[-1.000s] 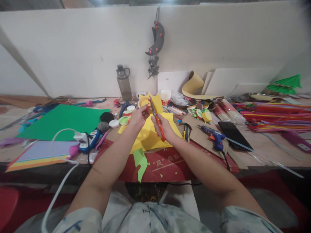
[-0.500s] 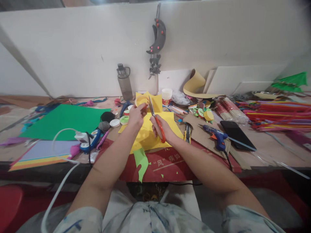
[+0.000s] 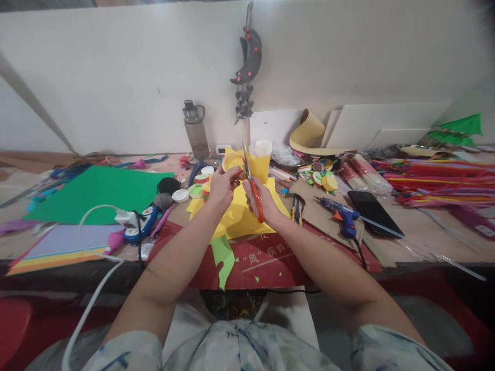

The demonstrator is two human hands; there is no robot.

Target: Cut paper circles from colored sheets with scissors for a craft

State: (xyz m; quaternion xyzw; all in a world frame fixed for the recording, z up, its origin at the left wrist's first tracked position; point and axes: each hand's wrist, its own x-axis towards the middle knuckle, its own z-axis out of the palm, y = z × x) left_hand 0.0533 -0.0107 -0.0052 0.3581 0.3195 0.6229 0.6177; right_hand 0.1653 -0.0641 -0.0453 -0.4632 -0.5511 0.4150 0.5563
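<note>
My left hand (image 3: 223, 188) pinches a piece of yellow paper (image 3: 260, 166) together with a small round piece (image 3: 232, 162) lying against it. My right hand (image 3: 263, 200) is closed around the orange handles of a pair of scissors (image 3: 257, 203). The blades point up and away from me, beside the round piece and across the yellow paper; whether they are biting into the paper is too small to tell. Beneath both hands lie more yellow sheets (image 3: 240, 219) on a red board (image 3: 181, 263). A light green paper scrap (image 3: 226, 260) hangs at the front.
On the right are a utility knife (image 3: 297, 208), a blue glue gun (image 3: 344, 216), a black phone (image 3: 375, 214) and many pipe cleaners (image 3: 425, 180). Green card (image 3: 100, 193) and a blue power strip (image 3: 143, 226) lie left. A bottle (image 3: 196, 131) and a paper cup (image 3: 263, 148) stand behind.
The held yellow paper and scissors have shifted slightly right, and the paper now partly covers the cup behind. Both hands keep their hold. The view has moved a little.
</note>
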